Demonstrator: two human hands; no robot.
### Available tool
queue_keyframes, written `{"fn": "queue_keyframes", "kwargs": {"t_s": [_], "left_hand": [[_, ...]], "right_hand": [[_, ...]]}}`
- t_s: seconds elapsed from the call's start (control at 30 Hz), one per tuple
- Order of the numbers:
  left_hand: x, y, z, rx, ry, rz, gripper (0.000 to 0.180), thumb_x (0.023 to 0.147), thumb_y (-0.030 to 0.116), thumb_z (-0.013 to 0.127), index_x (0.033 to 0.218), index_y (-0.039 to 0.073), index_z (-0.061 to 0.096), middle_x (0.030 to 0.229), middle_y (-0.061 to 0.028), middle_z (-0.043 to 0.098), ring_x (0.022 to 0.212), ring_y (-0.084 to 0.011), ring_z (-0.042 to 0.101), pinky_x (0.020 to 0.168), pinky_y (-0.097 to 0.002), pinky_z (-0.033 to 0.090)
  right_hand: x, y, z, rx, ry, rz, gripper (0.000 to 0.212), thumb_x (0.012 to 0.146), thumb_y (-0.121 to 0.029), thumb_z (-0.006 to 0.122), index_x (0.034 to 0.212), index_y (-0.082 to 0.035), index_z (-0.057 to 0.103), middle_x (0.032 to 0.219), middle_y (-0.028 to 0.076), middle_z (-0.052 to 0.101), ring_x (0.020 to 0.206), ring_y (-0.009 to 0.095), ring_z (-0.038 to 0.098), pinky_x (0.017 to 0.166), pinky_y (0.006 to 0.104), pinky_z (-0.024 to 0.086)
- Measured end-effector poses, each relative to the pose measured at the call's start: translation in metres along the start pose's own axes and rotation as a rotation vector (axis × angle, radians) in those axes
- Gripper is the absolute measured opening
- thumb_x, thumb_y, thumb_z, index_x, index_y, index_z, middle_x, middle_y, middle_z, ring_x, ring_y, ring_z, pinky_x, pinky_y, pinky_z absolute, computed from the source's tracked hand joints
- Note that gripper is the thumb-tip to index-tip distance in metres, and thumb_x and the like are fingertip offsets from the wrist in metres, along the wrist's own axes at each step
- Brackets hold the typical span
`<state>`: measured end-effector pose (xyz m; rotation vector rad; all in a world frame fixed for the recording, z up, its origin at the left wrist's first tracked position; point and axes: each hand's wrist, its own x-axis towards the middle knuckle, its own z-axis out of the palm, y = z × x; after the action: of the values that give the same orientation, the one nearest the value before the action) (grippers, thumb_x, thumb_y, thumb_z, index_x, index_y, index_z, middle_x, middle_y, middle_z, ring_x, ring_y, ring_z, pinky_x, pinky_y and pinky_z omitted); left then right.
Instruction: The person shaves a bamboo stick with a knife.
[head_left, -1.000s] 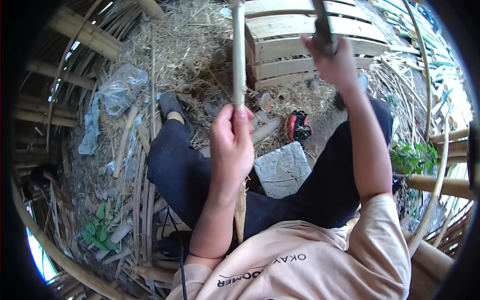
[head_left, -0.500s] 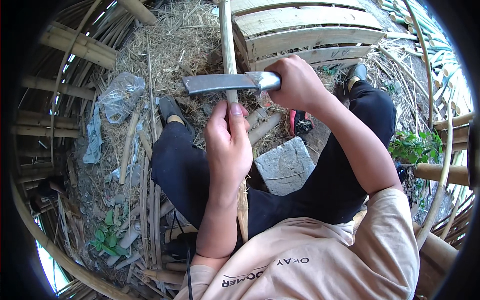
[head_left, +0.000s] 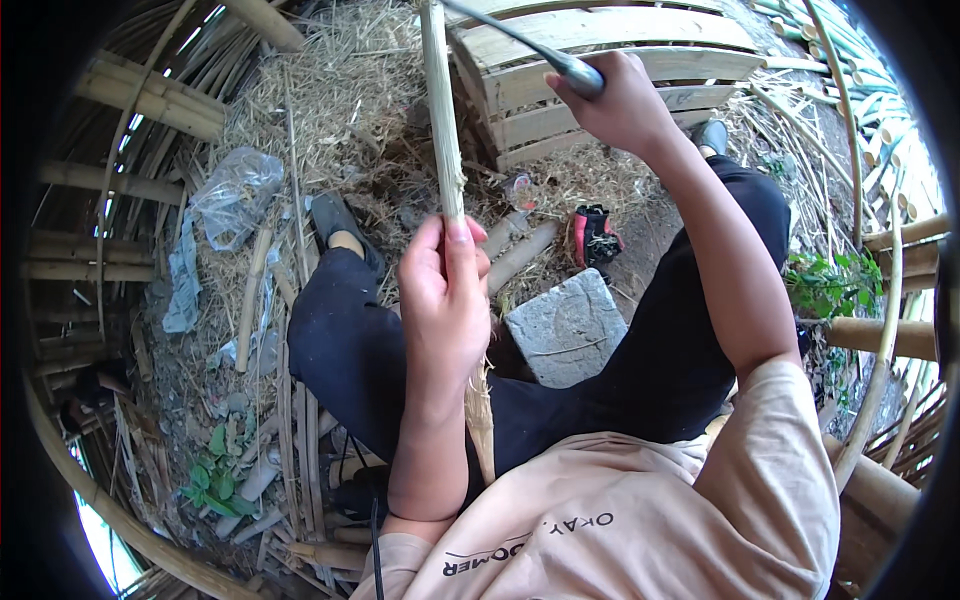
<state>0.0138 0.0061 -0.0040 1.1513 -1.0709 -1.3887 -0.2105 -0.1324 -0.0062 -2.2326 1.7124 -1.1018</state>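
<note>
My left hand is wrapped round a long, pale wooden stick, thumb lying along it. The stick runs from the top of the view down past my wrist toward my lap. Rough shaved fibres stand up on its surface just above my thumb. My right hand grips the metal handle of a knife. Its blade is seen nearly edge-on, pointing up and left toward the stick's far part. Whether the blade touches the stick I cannot tell.
A slatted wooden crate stands beyond my right hand. A square stone block lies between my legs, near a red and black object. A clear plastic bag rests on straw at left. Cut bamboo poles lie at far right.
The knife has moved up and away along the stick, its blade turning from broad side to edge. The stick's far end has shifted slightly left, and my left hand slightly down.
</note>
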Motion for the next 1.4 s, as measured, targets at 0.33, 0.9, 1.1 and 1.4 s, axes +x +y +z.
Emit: {"fn": "queue_keyframes", "kwargs": {"t_s": [0.33, 0.9, 1.1, 1.4], "left_hand": [[0.006, 0.014, -0.015, -0.358, -0.122, -0.205, 0.029, 0.107, 0.036, 0.043, 0.096, 0.01, 0.052, 0.063, 0.0088, 0.029, 0.047, 0.0, 0.021, 0.041, -0.019, 0.014], [-0.004, -0.001, 0.009, -0.308, -0.209, -0.222, 0.034, 0.107, 0.039, 0.04, 0.089, 0.012, 0.048, 0.061, 0.0086, 0.029, 0.045, 0.0003, 0.019, 0.038, -0.0193, 0.014], [0.005, 0.001, 0.001, -0.301, -0.149, -0.232, 0.032, 0.107, 0.037, 0.043, 0.092, 0.01, 0.051, 0.062, 0.0086, 0.03, 0.047, 0.0, 0.021, 0.04, -0.0189, 0.015], [0.014, 0.006, -0.009, -0.304, -0.123, -0.221, 0.032, 0.107, 0.038, 0.043, 0.093, 0.01, 0.05, 0.061, 0.0085, 0.029, 0.047, -0.0005, 0.02, 0.04, -0.02, 0.014]], "right_hand": [[-0.029, -0.036, 0.005, 0.125, -0.296, -0.143, 0.017, 0.073, -0.02, 0.074, 0.079, -0.004, 0.074, 0.072, 0.019, 0.068, 0.07, 0.035, 0.068, 0.07, 0.0422, 0.055], [0.025, 0.014, -0.025, -0.241, -0.015, 0.09, 0.017, 0.08, -0.012, 0.063, 0.089, -0.008, 0.076, 0.078, 0.016, 0.072, 0.073, 0.034, 0.07, 0.069, 0.0431, 0.057], [-0.002, -0.006, -0.018, -0.014, -0.09, -0.003, 0.033, 0.083, -0.034, 0.071, 0.084, -0.002, 0.074, 0.065, 0.016, 0.067, 0.061, 0.03, 0.067, 0.063, 0.0424, 0.053], [-0.034, -0.031, -0.003, 0.061, -0.305, -0.12, 0.019, 0.071, -0.022, 0.071, 0.077, -0.004, 0.073, 0.066, 0.018, 0.067, 0.066, 0.036, 0.067, 0.072, 0.0437, 0.056]]}}
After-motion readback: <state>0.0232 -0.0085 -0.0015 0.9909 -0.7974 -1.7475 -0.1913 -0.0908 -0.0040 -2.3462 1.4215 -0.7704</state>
